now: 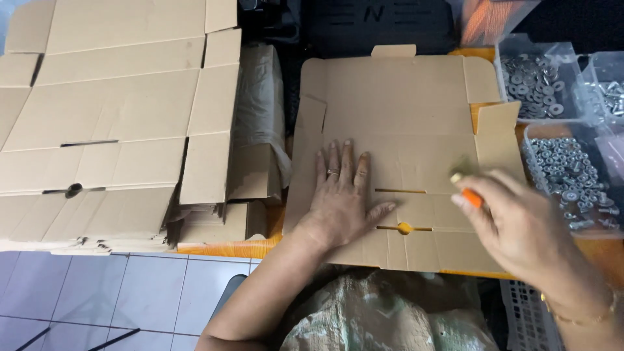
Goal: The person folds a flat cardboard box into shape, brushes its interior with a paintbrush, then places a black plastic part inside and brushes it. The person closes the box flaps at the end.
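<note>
A flat, unfolded cardboard box blank [396,110] lies on an orange table in front of me. My left hand [341,195] presses flat on its lower middle, fingers spread, a ring on one finger. My right hand [513,224] hovers over the blank's right side, fingers closed around a small orange tool [471,197] with a pale tip. The tool is blurred. Two slots and a round hole [404,228] are cut in the blank just right of my left hand.
A tall stack of flat cardboard blanks [97,123] fills the left. Clear plastic bins of metal washers [533,84] and nuts [572,175] stand at the right. A white crate [526,318] sits below the table edge; tiled floor [97,299] lies lower left.
</note>
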